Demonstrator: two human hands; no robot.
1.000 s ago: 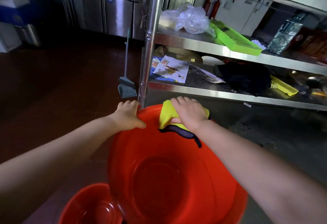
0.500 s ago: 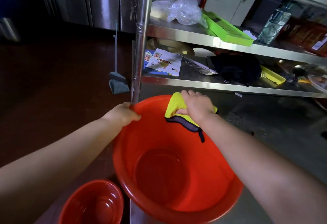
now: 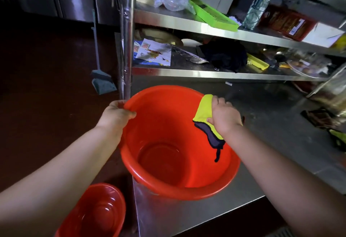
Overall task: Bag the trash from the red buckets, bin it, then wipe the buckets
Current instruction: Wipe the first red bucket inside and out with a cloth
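Observation:
A large red bucket (image 3: 168, 124) stands on the steel counter (image 3: 206, 210), tilted toward me, and its inside looks empty. My left hand (image 3: 116, 113) grips the bucket's left rim. My right hand (image 3: 223, 115) holds a yellow cloth with a dark purple edge (image 3: 204, 111) pressed over the bucket's right rim, and the cloth's tail hangs down inside. A second, smaller red bucket (image 3: 97, 214) sits on the floor at the lower left, also empty.
A steel shelf post (image 3: 127, 36) rises just behind the bucket. The shelves (image 3: 206, 73) hold a plastic bag, a green tray (image 3: 211, 15), papers, a black cloth and a bottle. A dustpan (image 3: 102, 81) leans on the dark floor to the left.
My right hand has slid the cloth along the rim from the far side round to the right side. My left hand has kept its grip on the left rim.

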